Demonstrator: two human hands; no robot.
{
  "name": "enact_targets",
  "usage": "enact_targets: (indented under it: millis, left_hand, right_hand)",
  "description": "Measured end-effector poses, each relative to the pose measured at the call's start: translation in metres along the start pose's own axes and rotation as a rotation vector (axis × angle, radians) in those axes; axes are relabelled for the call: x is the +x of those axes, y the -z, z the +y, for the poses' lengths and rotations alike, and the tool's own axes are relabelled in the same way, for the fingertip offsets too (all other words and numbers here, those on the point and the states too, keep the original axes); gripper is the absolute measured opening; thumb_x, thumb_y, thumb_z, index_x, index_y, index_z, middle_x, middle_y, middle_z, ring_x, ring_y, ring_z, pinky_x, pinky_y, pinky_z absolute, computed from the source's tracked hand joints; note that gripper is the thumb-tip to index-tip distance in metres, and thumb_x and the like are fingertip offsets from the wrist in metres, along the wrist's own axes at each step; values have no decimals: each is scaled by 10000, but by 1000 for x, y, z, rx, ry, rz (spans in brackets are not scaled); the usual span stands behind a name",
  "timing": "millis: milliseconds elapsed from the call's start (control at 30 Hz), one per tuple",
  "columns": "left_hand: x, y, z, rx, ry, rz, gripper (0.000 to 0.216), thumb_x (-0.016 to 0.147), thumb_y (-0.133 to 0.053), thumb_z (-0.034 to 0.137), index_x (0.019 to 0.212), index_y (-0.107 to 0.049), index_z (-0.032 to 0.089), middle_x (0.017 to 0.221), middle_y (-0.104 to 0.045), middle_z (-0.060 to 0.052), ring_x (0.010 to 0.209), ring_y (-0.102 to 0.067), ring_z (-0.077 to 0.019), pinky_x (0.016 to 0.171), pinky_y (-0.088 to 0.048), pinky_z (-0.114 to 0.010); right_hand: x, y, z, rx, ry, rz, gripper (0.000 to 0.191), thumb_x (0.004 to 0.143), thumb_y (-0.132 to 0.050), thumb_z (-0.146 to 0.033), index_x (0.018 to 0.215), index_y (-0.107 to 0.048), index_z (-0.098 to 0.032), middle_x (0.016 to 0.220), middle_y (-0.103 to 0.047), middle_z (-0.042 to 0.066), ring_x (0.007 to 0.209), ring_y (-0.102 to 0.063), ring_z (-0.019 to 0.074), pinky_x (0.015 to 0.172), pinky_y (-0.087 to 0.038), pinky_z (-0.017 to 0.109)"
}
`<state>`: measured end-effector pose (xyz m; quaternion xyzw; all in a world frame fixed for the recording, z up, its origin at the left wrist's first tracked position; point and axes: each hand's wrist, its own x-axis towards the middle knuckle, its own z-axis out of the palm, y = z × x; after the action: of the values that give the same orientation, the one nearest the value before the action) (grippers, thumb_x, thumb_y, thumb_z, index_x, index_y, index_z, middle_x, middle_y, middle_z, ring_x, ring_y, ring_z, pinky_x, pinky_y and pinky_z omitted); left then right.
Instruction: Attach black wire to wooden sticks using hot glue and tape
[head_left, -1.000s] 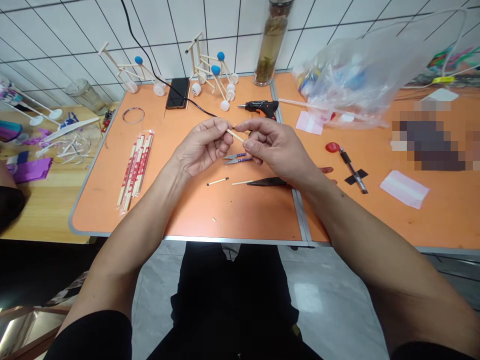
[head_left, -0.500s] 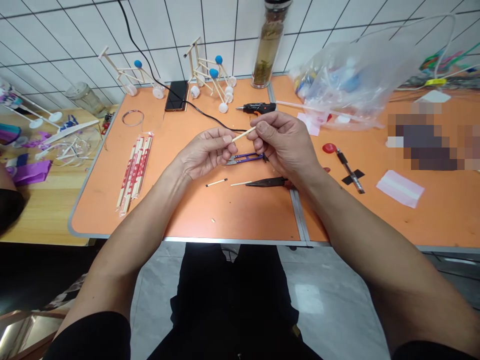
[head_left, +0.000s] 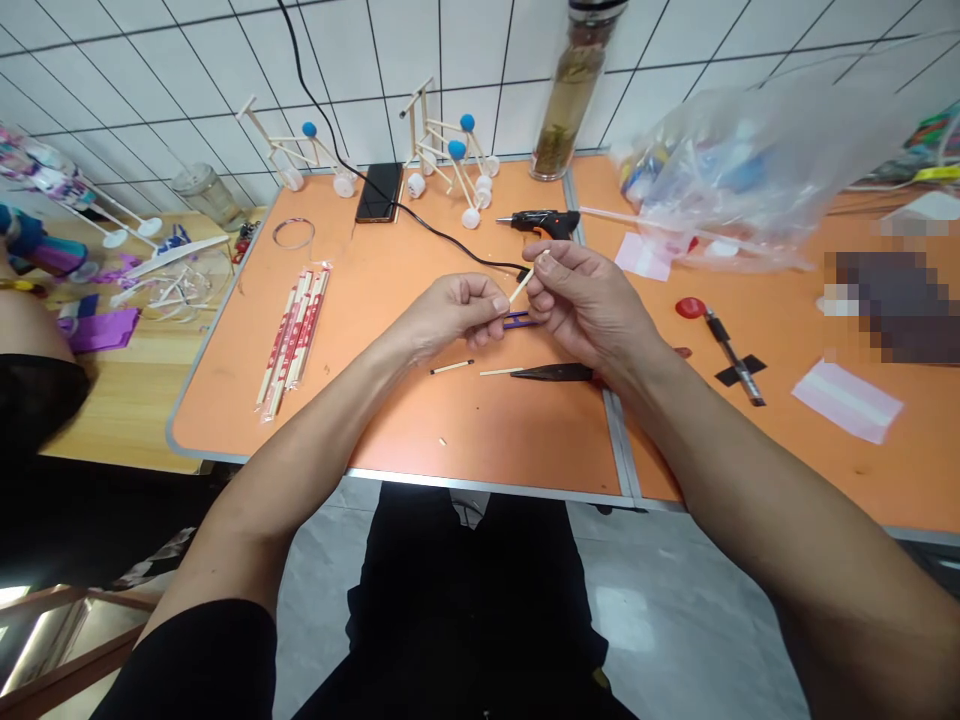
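A short pale wooden stick (head_left: 524,287) is pinched between both hands above the orange table (head_left: 405,430). My left hand (head_left: 469,312) is closed on its lower end, thumb against fingers. Closed on the upper end is my right hand (head_left: 574,295). Purple-handled snips (head_left: 517,319) lie beneath, mostly hidden by the hands. Nearer me are a thin stick with dark ends (head_left: 452,367), another thin stick (head_left: 499,373) and black pliers (head_left: 555,372), whose handles are behind my right forearm. A black glue gun (head_left: 538,222) rests just beyond my right hand.
Wrapped chopsticks (head_left: 292,340) and a wire coil (head_left: 294,233) lie left. Stick frames with blue balls (head_left: 457,150), a phone (head_left: 379,192) and a tall bottle (head_left: 566,110) stand at the back. Rightward are a plastic bag (head_left: 735,180) and a pen (head_left: 735,357). Another person's arm (head_left: 30,330) is far left.
The stick has turned from nearly level to a steeper slant, its right end higher. My view has shifted, so the table things appear farther right.
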<state>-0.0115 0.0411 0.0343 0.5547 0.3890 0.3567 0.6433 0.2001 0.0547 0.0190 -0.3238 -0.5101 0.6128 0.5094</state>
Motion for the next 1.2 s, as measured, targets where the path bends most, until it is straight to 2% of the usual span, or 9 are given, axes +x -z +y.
enact_targets:
  millis: [167,300,433,533,600,700,833,1000,1200]
  left_hand:
    - [-1,-3,1,139,-31,33,294,1006,-861,284,808,-682,161,672,-715,-6,547,-598,-75,560,-471,-202]
    - [2,-3,-2,279,-88,71,274,1047,-788,297,824,-683,177,718,-723,-16,585,-600,-97,600,-470,-237]
    - [-5,15,15,589,-216,321,182,942,-831,213,811,-705,194,771,-709,-26,735,-624,-165,709,-481,-297]
    - [-30,50,43,785,-230,525,148,878,-826,186,792,-708,211,797,-699,-46,890,-652,-235,803,-495,-344]
    - [-55,78,59,919,-143,664,118,870,-810,214,806,-711,219,813,-705,-63,963,-655,-276,845,-502,-374]
    - [-93,116,65,1241,170,797,98,871,-791,260,815,-722,218,858,-731,-104,998,-675,-321,888,-501,-418]
    - [-120,139,41,1471,520,726,155,888,-775,336,931,-775,187,1025,-796,-198,1048,-714,-394,863,-488,-444]
    - [-121,143,18,1500,626,680,257,929,-691,373,1039,-834,190,1102,-824,-211,1103,-751,-391,847,-491,-421]
    - [-117,145,19,1520,661,666,215,864,-720,311,977,-844,175,960,-813,-208,1032,-754,-377,812,-478,-397]
  right_hand:
    - [-1,-2,3,-109,-20,-7,553,838,-970,-727,992,-729,-255,740,-672,-45,578,-590,109,554,-536,263]
    - [-1,-1,6,-245,66,77,555,910,-863,-792,881,-704,-261,737,-633,-22,608,-604,136,565,-530,286]
    - [-1,3,9,-300,121,122,538,944,-827,-784,850,-716,-266,774,-656,-6,604,-599,140,572,-533,303]
    - [-3,0,7,-345,128,103,546,940,-834,-786,833,-729,-261,785,-686,7,617,-612,147,583,-533,312]
    - [-7,-4,3,-376,141,85,535,953,-835,-767,831,-740,-256,784,-695,13,633,-615,149,610,-542,316]
    - [-12,-12,-2,-406,139,42,529,981,-817,-748,826,-747,-247,745,-678,16,640,-606,153,639,-558,321]
    - [-14,-17,-2,-402,141,7,563,957,-818,-780,791,-734,-249,744,-675,24,645,-595,165,635,-574,334]
    - [-11,-15,5,-417,169,3,581,935,-818,-810,772,-732,-259,723,-680,29,649,-605,186,631,-565,346]
    - [-10,-15,6,-415,178,-11,605,936,-802,-828,773,-724,-251,706,-668,29,619,-585,177,624,-535,341]
